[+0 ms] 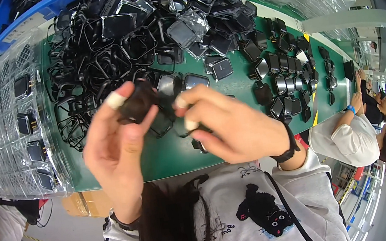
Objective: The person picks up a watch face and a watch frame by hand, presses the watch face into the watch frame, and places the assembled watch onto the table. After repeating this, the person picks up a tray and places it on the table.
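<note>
Held up over the green table, a dark, glossy part with rounded corners is gripped between the thumb and fingers of my left hand. Motion smears it, so its exact kind is unclear. My right hand is just to the right, its fingers curled together around something dark and thin that I cannot make out. Pale finger covers show on both hands. Black square frames lie loosely to the left of my hands. A flat square piece with a dark face lies beyond my right hand.
A big heap of black frames and film-wrapped square pieces covers the far table. Several small black square units stand in rows at right. Clear plastic trays line the left, below a blue bin. Co-workers sit at both sides.
</note>
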Motion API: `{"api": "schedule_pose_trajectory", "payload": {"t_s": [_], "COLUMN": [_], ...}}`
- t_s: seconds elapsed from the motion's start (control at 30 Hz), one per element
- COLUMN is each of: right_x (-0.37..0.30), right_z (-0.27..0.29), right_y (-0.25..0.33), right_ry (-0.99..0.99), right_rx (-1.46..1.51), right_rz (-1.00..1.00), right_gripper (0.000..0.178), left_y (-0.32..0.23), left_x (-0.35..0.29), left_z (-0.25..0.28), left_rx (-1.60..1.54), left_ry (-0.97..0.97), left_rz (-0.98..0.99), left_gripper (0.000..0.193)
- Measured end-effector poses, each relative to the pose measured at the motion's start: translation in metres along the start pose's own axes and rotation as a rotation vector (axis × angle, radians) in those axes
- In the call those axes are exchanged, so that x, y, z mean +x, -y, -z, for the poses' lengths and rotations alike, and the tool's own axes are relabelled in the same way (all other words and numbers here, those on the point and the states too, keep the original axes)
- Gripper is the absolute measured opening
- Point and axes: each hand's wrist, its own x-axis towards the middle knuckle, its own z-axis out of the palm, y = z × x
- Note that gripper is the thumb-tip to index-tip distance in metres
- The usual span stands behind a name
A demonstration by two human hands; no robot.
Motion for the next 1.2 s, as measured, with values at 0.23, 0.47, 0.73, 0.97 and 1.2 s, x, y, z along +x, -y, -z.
{"api": "schedule_pose_trajectory", "payload": {"t_s": [0.23,0.47,0.73,0.97,1.2], "right_x": [-0.007,-0.022,-0.024,-0.022,-0.023], "right_z": [0.018,0.014,0.043,0.034,0.039], "right_y": [0.000,-0.015,-0.040,-0.049,-0.052], "right_ry": [-0.270,-0.361,-0.244,-0.215,-0.233], "right_rx": [-0.038,0.314,-0.215,-0.429,-0.473], "right_rz": [0.018,-0.202,-0.266,-0.247,-0.301], "right_gripper": [0.027,0.031,0.034,0.049,0.042], "left_y": [0.002,0.013,0.013,0.013,0.014], "left_x": [-0.003,-0.003,0.005,0.009,0.011], "left_z": [-0.027,-0.031,-0.029,-0.033,-0.035], "left_rx": [-0.279,-0.077,-0.109,-0.130,-0.142], "left_ry": [0.333,0.358,0.091,0.186,0.134], "left_rz": [0.238,0.128,0.179,0.216,0.204], "left_gripper": [0.055,0.039,0.047,0.037,0.034]}}
